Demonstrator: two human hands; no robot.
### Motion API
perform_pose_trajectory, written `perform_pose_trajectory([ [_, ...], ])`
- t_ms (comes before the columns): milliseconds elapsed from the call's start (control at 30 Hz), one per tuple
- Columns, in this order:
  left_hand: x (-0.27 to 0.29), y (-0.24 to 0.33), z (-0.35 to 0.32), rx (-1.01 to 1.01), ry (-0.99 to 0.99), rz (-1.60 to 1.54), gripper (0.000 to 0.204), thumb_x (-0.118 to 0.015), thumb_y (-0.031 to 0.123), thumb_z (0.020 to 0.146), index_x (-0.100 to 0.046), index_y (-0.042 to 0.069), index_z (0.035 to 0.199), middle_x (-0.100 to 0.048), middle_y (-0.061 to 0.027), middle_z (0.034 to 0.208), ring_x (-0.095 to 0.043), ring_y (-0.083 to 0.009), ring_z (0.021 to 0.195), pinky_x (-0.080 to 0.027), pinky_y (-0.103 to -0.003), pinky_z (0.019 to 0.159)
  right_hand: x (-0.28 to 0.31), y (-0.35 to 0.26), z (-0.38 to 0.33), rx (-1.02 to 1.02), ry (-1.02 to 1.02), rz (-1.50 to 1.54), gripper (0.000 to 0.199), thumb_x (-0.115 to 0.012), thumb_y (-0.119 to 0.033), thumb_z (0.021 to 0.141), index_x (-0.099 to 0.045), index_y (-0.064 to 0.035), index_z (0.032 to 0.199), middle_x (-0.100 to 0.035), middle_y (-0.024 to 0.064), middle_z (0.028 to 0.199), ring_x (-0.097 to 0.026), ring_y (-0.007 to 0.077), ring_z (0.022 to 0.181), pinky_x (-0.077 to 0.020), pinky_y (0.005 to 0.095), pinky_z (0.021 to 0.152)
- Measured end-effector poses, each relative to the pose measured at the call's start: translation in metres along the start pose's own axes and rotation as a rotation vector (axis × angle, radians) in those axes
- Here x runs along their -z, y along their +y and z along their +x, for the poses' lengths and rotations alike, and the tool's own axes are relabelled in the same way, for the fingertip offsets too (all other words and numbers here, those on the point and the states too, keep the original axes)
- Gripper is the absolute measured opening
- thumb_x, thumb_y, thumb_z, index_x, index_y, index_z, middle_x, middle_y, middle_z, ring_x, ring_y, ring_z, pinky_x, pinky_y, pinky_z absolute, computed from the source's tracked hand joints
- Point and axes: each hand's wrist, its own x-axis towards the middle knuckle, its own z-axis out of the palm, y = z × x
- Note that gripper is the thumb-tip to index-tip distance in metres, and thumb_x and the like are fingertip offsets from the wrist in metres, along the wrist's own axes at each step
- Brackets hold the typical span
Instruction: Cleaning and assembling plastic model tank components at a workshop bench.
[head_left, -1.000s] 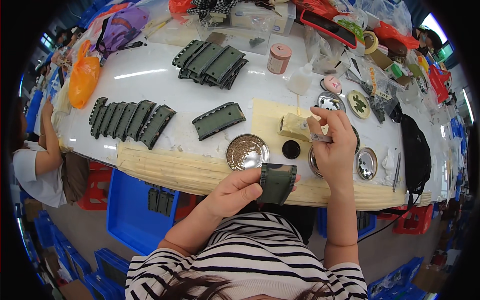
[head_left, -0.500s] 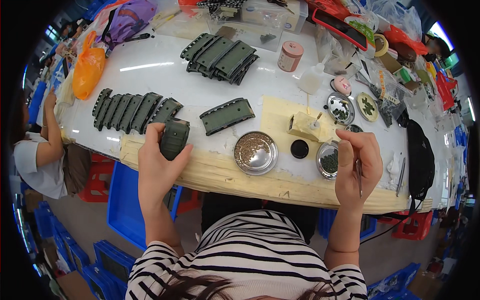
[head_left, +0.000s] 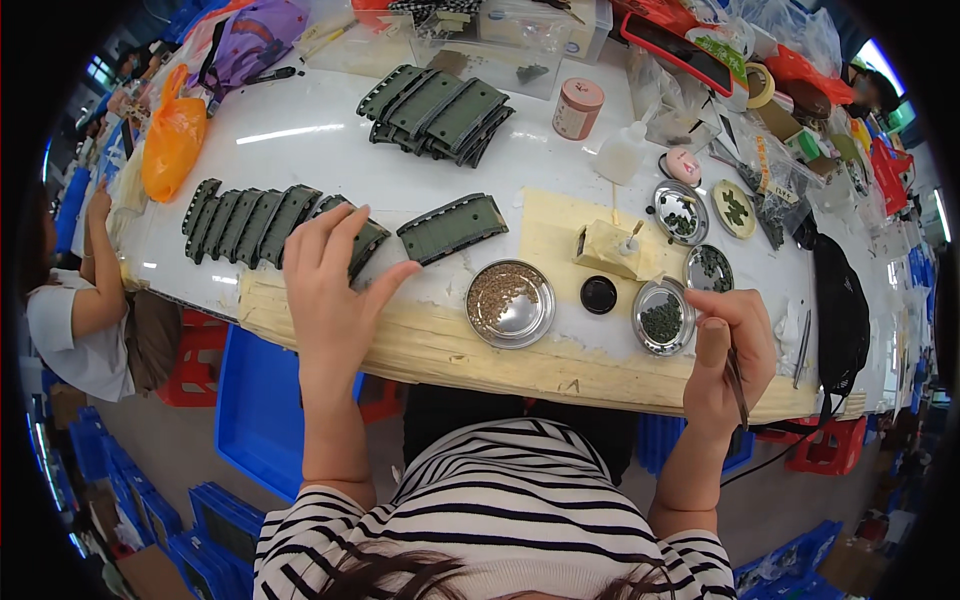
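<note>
Now left hand, fingers wide, near green panels; right hand holding metal tool; pink jar labelled.

In view: 4 metal dishes, 1 cream dish, 1 black cap, 1 pink-lidded jar, 2 slim metal tools. Green panels: 1 lying singly; row and stack overlap, can't count.

Striped knitwear at a crowded workbench — a short-sleeved top in white with narrow black bands, its sleeves banded to match, a plain, pale ribbed yoke above, black bottoms below — with loose hair spilling over the chest and the right thumb apparently wrapped.
</note>
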Motion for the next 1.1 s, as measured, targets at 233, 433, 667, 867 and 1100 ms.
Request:
perform_pose_trajectory([
  [233, -0.023, 0.013, 0.019, -0.128, -0.175, -0.191, 0.062, -0.077, 0.017, 0.072, -0.052, 0.003, 0.128, -0.063, -0.0126, 0.108, -0.054, -0.0295, 0.105, -0.038, -0.039, 0.093, -0.008, -0.012, -0.012, -0.050, -0.135, 0.017, 0.020, -0.077, -0.013, 0.077, -0.070, -0.0026, 0.092, -0.054, 0.0039, 0.077, -0.040, 0.0083, 0.056, -0.0317, 0.0215, 0.049],
  [433, 0.025, 0.038, 0.015, -0.367, -0.341, -0.643, 0.070, -0.083, 0.020, 0.066, -0.053, 0.004, 0.127, -0.067, -0.0104, 0.105, -0.060, -0.0255, 0.096, -0.032, -0.048, 0.103, -0.019, -0.028, -0.008, 0.003, -0.378, 0.040, 0.067, -0.085, -0.027, 0.063, -0.059, -0.0025, 0.120, -0.059, 0.0082, 0.093, -0.057, 0.0180, 0.066, -0.0459, 0.0280, 0.055],
  [667, 0.006, 0.057, -0.016, -0.237, -0.379, -1.217, 0.082, -0.087, 0.021, 0.064, -0.046, 0.003, 0.132, -0.061, -0.0112, 0.112, -0.058, -0.0240, 0.109, -0.035, -0.045, 0.106, -0.024, -0.032, -0.017, 0.086, -0.419, 0.167, 0.053, -0.084, -0.026, 0.065, -0.062, -0.0016, 0.107, -0.064, 0.0089, 0.079, -0.062, 0.0216, 0.063, -0.0487, 0.0295, 0.055],
  [867, -0.013, 0.102, -0.041, 0.502, -0.730, -2.119, 0.085, -0.075, 0.034, 0.080, -0.028, 0.000, 0.142, -0.040, -0.0199, 0.141, -0.044, -0.0287, 0.129, -0.037, -0.043, 0.107, -0.025, -0.031, -0.029, 0.029, -0.394, 0.044, 0.061, -0.090, -0.027, 0.058, -0.063, 0.0004, 0.106, -0.064, 0.0088, 0.083, -0.060, 0.0200, 0.069, -0.0479, 0.0274, 0.061],
  [1100, -0.004, 0.103, -0.040, 0.860, -0.848, -2.087, 0.049, -0.055, 0.016, 0.093, -0.040, -0.002, 0.136, -0.058, -0.0186, 0.120, -0.055, -0.0335, 0.116, -0.045, -0.047, 0.099, 0.006, -0.004, -0.027, -0.229, -0.137, 0.161, 0.073, -0.027, -0.059, 0.097, -0.066, 0.0022, 0.104, -0.051, 0.0055, 0.064, -0.052, 0.0198, 0.071, -0.0436, 0.0310, 0.064],
])
